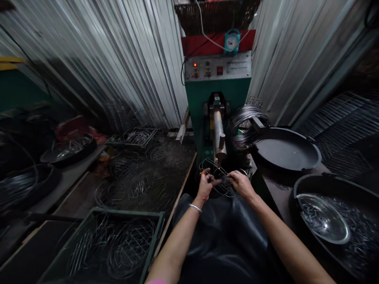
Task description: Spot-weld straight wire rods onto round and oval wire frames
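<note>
Both my hands hold a round wire frame (213, 167) just below the metal head (219, 138) of a green machine (217, 96). My left hand (205, 184) grips the frame's left side, a silver bangle on that wrist. At the frame's right side my right hand (241, 183) pinches the wires. The frame lies roughly flat, its far edge under the machine's tip. A dark apron covers my lap below.
A coil of wire (245, 124) hangs right of the machine. At right sit a black pan (287, 152) and a steel bowl (324, 219) among small metal pieces. A green crate (130, 215) of wire frames stands at lower left, and more frames lie on the floor (139, 177).
</note>
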Demonstrator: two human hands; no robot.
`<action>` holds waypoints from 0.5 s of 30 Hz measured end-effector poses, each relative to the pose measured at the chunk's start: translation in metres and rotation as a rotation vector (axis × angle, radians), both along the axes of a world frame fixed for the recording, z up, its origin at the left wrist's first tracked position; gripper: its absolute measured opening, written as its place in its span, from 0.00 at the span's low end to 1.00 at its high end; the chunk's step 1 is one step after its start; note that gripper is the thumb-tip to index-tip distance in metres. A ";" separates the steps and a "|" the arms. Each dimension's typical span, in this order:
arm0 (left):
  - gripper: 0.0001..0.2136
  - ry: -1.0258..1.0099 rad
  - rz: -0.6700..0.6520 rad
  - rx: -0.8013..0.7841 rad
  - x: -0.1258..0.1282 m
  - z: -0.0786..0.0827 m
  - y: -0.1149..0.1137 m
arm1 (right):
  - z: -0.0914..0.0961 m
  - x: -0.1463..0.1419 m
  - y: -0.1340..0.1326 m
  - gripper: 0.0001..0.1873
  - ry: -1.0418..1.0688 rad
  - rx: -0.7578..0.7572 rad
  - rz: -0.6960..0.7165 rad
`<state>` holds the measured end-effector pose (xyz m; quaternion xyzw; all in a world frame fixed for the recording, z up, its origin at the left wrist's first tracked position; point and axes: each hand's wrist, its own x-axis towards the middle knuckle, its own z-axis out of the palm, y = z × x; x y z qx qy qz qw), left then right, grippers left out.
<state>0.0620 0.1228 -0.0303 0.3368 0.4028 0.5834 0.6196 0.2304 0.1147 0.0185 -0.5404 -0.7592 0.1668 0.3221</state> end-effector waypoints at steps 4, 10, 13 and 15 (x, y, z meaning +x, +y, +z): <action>0.35 -0.009 0.014 -0.011 0.002 0.003 -0.001 | 0.003 -0.002 0.001 0.08 -0.019 0.005 -0.026; 0.34 -0.044 -0.026 -0.007 0.003 0.001 -0.003 | 0.005 0.000 0.000 0.09 -0.023 0.002 -0.026; 0.35 -0.037 -0.031 0.002 0.002 -0.001 -0.002 | 0.005 -0.001 0.000 0.08 -0.037 0.000 -0.034; 0.35 -0.032 -0.032 0.002 0.002 0.000 -0.001 | 0.004 -0.003 -0.001 0.08 -0.021 0.002 -0.040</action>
